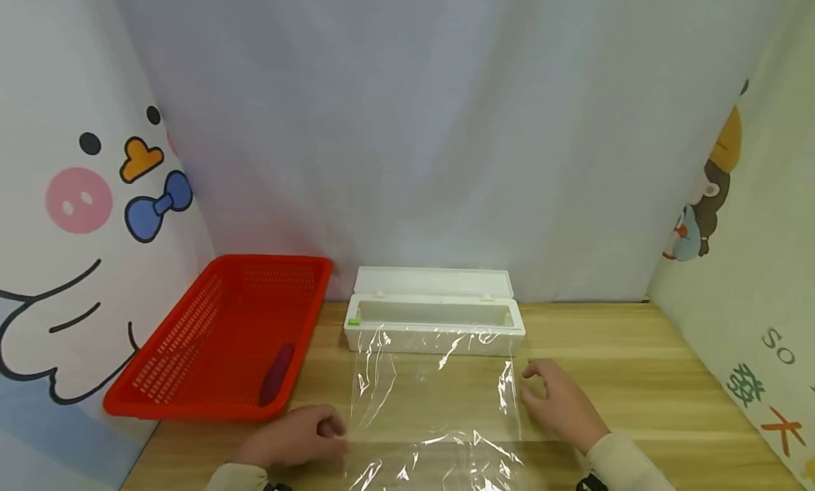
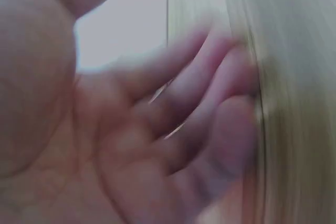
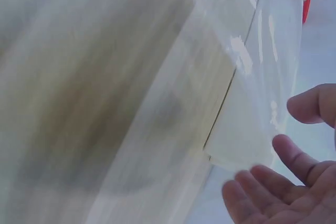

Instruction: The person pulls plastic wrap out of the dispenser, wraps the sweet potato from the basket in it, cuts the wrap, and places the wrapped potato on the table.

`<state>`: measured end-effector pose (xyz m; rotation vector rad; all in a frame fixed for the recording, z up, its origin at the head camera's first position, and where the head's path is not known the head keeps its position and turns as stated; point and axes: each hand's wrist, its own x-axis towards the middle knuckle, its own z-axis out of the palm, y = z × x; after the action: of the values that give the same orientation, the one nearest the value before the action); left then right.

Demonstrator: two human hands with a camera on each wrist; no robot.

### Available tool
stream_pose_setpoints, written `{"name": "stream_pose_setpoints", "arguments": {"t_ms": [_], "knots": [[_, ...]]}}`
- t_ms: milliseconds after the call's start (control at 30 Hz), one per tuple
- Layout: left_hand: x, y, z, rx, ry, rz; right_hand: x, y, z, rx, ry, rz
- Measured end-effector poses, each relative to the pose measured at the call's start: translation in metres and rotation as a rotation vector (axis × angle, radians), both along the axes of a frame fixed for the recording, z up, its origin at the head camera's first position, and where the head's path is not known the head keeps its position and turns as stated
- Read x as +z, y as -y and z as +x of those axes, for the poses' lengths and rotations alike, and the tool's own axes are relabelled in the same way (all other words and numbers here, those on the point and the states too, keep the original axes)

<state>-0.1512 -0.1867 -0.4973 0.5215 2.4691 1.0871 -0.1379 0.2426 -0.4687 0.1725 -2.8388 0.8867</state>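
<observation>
A clear sheet of plastic wrap (image 1: 439, 399) runs from a white wrap dispenser box (image 1: 436, 339), its lid raised, across the tabletop to the near edge of the head view. My left hand (image 1: 296, 438) is just left of the wrap, below the red basket, its fingers loosely bent. In the left wrist view the palm (image 2: 121, 145) shows nothing held, though the fingers are blurred. On the other side of the wrap is my right hand (image 1: 563, 406), thumb and fingers apart. The right wrist view shows this hand (image 3: 299, 182) holding nothing near the wrap (image 3: 262, 51).
A red plastic basket (image 1: 312, 321) stands left of the dispenser, with a long purple vegetable (image 1: 276, 374) inside. The wooden tabletop (image 1: 637, 378) reaches a pale cloth backdrop (image 1: 414, 144). Printed panels flank both sides.
</observation>
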Motion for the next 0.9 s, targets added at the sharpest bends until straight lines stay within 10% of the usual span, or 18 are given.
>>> {"name": "stream_pose_setpoints", "arguments": {"t_ms": [167, 267, 900], "knots": [[-0.018, -0.016, -0.026, 0.302, -0.286, 0.114, -0.007, -0.008, -0.013, 0.046, -0.010, -0.022], [-0.017, -0.025, -0.039, 0.378, -0.355, 0.118, -0.010, -0.009, -0.020, 0.060, -0.035, -0.029], [-0.010, -0.045, -0.058, 0.329, -0.283, 0.099, 0.002, -0.011, -0.034, 0.122, -0.058, 0.020]]}}
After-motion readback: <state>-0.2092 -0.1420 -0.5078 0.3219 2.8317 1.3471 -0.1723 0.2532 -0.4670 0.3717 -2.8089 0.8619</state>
